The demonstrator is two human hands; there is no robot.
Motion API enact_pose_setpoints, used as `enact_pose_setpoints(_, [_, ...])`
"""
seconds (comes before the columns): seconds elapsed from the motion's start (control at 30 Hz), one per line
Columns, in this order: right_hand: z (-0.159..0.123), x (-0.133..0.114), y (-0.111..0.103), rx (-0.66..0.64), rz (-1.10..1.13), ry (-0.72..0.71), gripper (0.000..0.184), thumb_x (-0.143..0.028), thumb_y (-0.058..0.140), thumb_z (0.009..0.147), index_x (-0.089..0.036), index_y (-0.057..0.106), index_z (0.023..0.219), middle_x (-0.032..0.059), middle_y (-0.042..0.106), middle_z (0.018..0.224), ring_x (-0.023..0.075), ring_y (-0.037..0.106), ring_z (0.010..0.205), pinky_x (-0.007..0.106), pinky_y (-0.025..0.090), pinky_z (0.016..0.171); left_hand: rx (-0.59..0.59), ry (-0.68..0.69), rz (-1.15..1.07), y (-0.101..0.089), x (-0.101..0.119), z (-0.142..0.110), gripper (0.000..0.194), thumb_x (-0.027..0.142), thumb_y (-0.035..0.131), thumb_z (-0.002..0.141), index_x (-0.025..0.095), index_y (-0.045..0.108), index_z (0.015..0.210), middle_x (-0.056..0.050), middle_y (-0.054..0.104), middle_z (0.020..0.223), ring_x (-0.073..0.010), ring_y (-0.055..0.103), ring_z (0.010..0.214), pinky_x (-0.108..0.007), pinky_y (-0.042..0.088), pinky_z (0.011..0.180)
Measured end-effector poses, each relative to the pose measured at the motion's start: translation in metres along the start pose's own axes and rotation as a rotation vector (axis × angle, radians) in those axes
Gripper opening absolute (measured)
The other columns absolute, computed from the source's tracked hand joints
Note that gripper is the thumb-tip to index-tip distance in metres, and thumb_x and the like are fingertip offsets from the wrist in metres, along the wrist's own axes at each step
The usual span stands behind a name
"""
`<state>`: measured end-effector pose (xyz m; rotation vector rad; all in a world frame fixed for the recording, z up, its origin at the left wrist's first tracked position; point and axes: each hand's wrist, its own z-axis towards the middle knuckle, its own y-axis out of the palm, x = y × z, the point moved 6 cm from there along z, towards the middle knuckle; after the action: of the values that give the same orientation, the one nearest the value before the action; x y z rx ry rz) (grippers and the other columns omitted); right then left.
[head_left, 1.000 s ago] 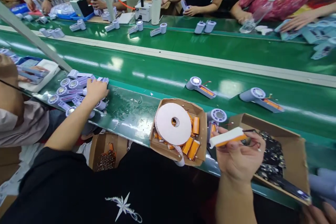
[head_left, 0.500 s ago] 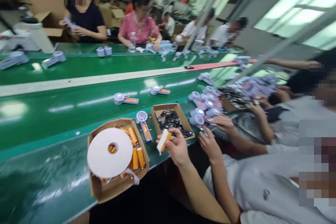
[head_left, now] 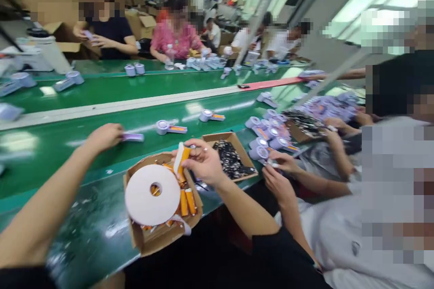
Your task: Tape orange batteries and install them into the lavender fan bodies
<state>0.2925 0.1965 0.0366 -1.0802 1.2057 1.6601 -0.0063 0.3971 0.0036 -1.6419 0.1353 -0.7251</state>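
Note:
My right hand (head_left: 203, 162) grips an orange battery with a white strip (head_left: 181, 159) on it, held just above the cardboard box (head_left: 154, 241) that contains a white tape roll (head_left: 152, 194) and several orange batteries (head_left: 187, 202). My left hand (head_left: 103, 137) reaches out over the green conveyor belt (head_left: 101, 122) and holds a lilac fan part (head_left: 132, 137) by one end.
A second cardboard box (head_left: 233, 137) of dark circuit boards sits right of the first. Two lilac handheld fans (head_left: 170, 127) lie on the belt. A neighbour's hands (head_left: 280, 167) work on a pile of fans (head_left: 267, 133) at the right. Other people sit across the belt.
My left arm has come into view, stretched over the belt with a lilac part. My right hand with the battery moved left, over the tape-roll box. The view shifted slightly.

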Motion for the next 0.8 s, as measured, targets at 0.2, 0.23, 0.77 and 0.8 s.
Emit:
enact_pose_setpoints(0.2, [0.085, -0.001, 0.003, -0.084, -0.254, -0.104, 0.051, -0.044, 0.098, 0.083, -0.027, 0.074, 0.124, 0.0036, 0.085, 0.112, 0.0233, 0.085, 0.105, 0.045, 0.072, 0.103, -0.155, 0.04, -0.273, 0.045, -0.023, 0.038, 0.052, 0.074, 0.07, 0.073, 0.024, 0.079, 0.084, -0.008, 0.082, 0.115, -0.0261, 0.074, 0.104, -0.034, 0.055, 0.094])
enact_pose_setpoints(0.23, [0.103, 0.01, 0.005, -0.112, -0.313, -0.109, 0.049, -0.043, 0.097, 0.083, -0.027, 0.076, 0.124, 0.0028, 0.084, 0.111, 0.0226, 0.084, 0.106, 0.044, 0.071, 0.104, -0.123, 0.034, -0.314, 0.049, -0.025, 0.036, 0.053, 0.073, 0.066, 0.079, 0.023, 0.079, 0.089, -0.009, 0.082, 0.114, -0.0261, 0.073, 0.104, -0.034, 0.055, 0.094])
enact_pose_setpoints(0.77, [0.175, 0.126, 0.036, -0.621, -1.552, 0.0, 0.038, -0.027, 0.068, 0.105, -0.021, 0.075, 0.142, 0.0167, 0.088, 0.112, 0.0322, 0.085, 0.101, 0.038, 0.06, 0.093, -0.035, -0.183, -0.06, 0.071, 0.003, 0.043, 0.033, 0.036, 0.048, 0.111, 0.022, 0.075, 0.123, -0.01, 0.082, 0.118, -0.0264, 0.073, 0.114, -0.033, 0.052, 0.095])
enact_pose_setpoints(0.8, [0.175, 0.129, 0.039, -0.66, -1.595, 0.003, 0.04, -0.028, 0.065, 0.107, -0.023, 0.075, 0.145, 0.0167, 0.088, 0.113, 0.0321, 0.085, 0.102, 0.038, 0.06, 0.093, -0.051, -0.187, -0.039, 0.071, 0.007, 0.043, 0.036, 0.035, 0.046, 0.112, 0.021, 0.074, 0.128, -0.012, 0.081, 0.122, -0.0267, 0.073, 0.117, -0.034, 0.053, 0.096])
